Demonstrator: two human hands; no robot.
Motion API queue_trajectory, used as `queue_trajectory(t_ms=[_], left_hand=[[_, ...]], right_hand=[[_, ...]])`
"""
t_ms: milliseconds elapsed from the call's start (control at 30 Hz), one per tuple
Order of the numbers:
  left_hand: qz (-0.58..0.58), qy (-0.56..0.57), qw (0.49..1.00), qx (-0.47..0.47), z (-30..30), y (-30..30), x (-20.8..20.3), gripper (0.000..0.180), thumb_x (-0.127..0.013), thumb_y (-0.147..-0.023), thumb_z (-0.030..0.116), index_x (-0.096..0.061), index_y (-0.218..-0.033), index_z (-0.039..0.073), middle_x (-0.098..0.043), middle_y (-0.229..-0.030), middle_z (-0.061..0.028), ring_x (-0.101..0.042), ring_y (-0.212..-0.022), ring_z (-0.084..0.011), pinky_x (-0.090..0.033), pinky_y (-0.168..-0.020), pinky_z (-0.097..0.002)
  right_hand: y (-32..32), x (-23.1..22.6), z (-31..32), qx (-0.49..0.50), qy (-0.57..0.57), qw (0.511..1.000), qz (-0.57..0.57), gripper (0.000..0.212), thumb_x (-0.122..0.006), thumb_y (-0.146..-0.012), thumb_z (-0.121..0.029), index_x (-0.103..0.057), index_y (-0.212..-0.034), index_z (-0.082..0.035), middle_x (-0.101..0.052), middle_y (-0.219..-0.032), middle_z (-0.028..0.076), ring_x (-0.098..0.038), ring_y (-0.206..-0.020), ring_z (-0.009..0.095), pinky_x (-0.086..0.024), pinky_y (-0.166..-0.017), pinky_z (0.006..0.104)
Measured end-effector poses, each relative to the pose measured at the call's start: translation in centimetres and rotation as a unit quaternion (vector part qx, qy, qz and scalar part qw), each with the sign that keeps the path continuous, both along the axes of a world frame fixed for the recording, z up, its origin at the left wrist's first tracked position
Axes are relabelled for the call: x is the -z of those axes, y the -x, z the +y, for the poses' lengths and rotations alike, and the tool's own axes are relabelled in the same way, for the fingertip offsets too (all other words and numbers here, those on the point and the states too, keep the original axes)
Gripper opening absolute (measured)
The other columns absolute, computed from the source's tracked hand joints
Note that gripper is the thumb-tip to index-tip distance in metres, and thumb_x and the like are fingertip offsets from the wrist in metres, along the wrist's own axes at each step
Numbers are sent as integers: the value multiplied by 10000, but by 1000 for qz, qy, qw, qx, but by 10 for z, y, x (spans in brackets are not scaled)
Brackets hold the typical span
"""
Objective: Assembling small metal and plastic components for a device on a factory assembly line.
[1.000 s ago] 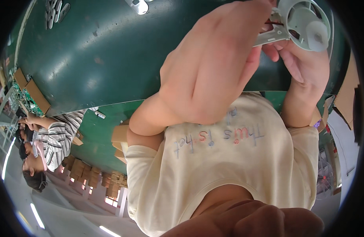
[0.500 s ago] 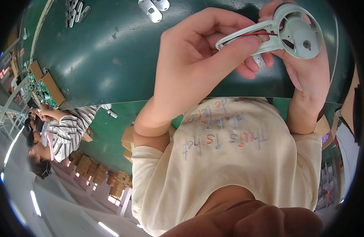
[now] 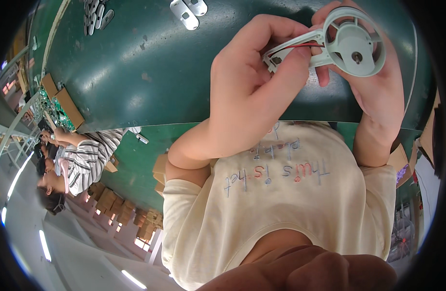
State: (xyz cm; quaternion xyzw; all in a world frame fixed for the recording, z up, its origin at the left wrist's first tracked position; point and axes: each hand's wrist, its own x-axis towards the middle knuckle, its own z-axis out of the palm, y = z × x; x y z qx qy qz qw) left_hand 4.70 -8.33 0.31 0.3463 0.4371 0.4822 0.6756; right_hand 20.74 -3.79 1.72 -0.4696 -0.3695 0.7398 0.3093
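Both my hands hold a pale green plastic handheld-fan housing (image 3: pixel 357 54) above the dark green table. It has a round, spoked head and a narrow, open-framed handle. Red and black wires (image 3: pixel 307 45) run along the handle's hollow into the head. My left hand (image 3: pixel 254 72) is closed on the handle, its thumb pressed over the wires and frame. From behind and beside, my right hand (image 3: pixel 380 92) grips the round head; most of its fingers are hidden by the housing. A dark round hub shows at the centre of the head.
Silver-grey rounded plates (image 3: pixel 184 15) lie at the table's far side, and several more (image 3: pixel 93 18) are heaped at far left. A cardboard box (image 3: pixel 69 109) beside green parts stands at the left edge. Another person in a striped shirt (image 3: pixel 94 150) works there. Further cartons (image 3: pixel 399 157) are at right.
The round head has shifted slightly left and down and turned more face-on. My left hand has moved a little right. A silvery piece seen below its fingers is out of sight now.
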Motion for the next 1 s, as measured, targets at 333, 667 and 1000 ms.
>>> queue_trajectory(t_ms=[333,667,1000], left_hand=[[57,34,998,11,1,-1,-12,130,-467,-870,-38,-462,-999,-53,-601,-834,-79,-567,-725,-88,-440,-634,-205],[41,20,997,55,-2,7,-13,175,-412,-909,-25,-429,-1081,-56,-583,-920,-86,-550,-788,-88,-428,-657,-205],[75,-7,997,29,-6,12,-10,171,-452,-863,-43,-479,-1027,-79,-591,-887,-103,-539,-696,-98,-412,-598,-196]], right_hand=[[-7,3,-7,-36,-34,998,44,375,-659,-795,-143,-500,-1082,39,-596,-933,111,-609,-790,165,-499,-668,272],[-11,22,-13,-27,-114,992,44,344,-544,-800,-45,-478,-1118,66,-506,-1106,172,-572,-844,175,-491,-562,263],[9,14,-17,-27,-131,990,-40,315,-642,-732,5,-516,-1015,60,-539,-975,140,-574,-733,141,-480,-517,235]])
